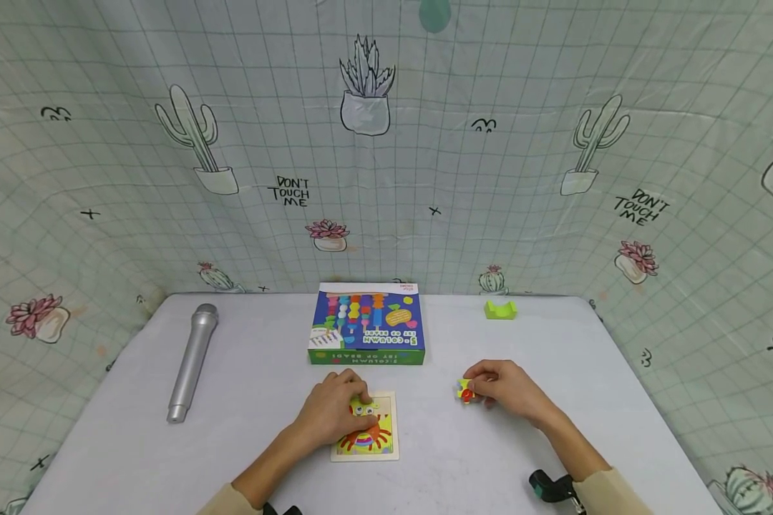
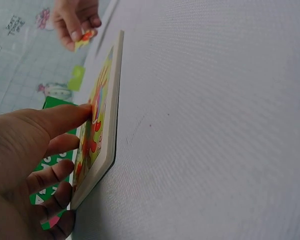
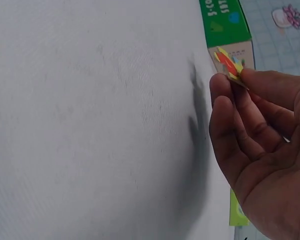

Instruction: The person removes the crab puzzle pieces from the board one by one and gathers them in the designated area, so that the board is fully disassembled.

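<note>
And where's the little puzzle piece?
In the head view, the puzzle piece is pinched in the right hand, to the right of the crab puzzle.

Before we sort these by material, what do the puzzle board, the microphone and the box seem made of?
Puzzle board: probably smooth wood, from its pale, plain edge. Microphone: perhaps metal or coated plastic, given its silvery sheen. Box: likely printed cardboard, from its flat panels and straight edges.

Plain beige cuffs end on the forearms: left sleeve (image 1: 230, 499), right sleeve (image 1: 608, 493). The left grip (image 1: 336, 409) and right grip (image 1: 505, 386) are bare. Near the right sleeve sits a curved black device (image 1: 559, 490) with a dark teal patch (image 1: 537, 485) on its left end.
</note>
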`<state>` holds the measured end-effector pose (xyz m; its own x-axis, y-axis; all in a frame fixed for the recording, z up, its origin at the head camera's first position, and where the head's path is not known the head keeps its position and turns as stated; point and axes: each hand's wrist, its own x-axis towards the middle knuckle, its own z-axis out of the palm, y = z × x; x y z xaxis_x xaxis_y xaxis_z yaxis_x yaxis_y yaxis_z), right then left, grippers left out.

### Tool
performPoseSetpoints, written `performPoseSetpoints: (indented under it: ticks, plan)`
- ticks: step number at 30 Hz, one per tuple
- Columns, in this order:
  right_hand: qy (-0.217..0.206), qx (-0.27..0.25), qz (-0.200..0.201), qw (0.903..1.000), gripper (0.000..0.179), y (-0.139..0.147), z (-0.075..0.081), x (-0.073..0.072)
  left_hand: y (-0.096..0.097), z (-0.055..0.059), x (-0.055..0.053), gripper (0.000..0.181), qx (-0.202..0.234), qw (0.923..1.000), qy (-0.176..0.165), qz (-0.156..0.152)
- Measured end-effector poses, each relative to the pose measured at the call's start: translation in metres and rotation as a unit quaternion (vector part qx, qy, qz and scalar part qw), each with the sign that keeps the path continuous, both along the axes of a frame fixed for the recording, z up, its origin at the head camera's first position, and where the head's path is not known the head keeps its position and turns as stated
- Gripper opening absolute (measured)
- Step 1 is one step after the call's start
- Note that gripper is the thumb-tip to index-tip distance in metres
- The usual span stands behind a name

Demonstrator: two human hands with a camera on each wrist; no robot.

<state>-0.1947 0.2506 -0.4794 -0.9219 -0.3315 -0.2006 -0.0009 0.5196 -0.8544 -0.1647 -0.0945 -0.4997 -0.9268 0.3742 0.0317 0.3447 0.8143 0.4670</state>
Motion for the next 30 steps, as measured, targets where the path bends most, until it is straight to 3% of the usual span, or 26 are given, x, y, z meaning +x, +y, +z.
performPoseSetpoints:
  ticks: [9,19,30]
  plan:
    - [-0.001,0.044,-0.025,0.9987,0.017,0.0087,-0.0056,0.0023,0.0011,0.0012,-0.0002,0.027,-0.003,1.0,-0.004,0.001]
    - [0.06,0.122,-0.032,0.9902,0.004,0.0047,-0.0091,0.004,0.0009,0.0014,0.0013,0.027,-0.004,1.0,-0.002,-0.003]
    - [0.078,0.14,-0.032,0.9865,0.005,0.003,-0.0106,0.0034,-0.0015,0.0006,0.0014,0.026,-0.016,0.9997,0.01,-0.015]
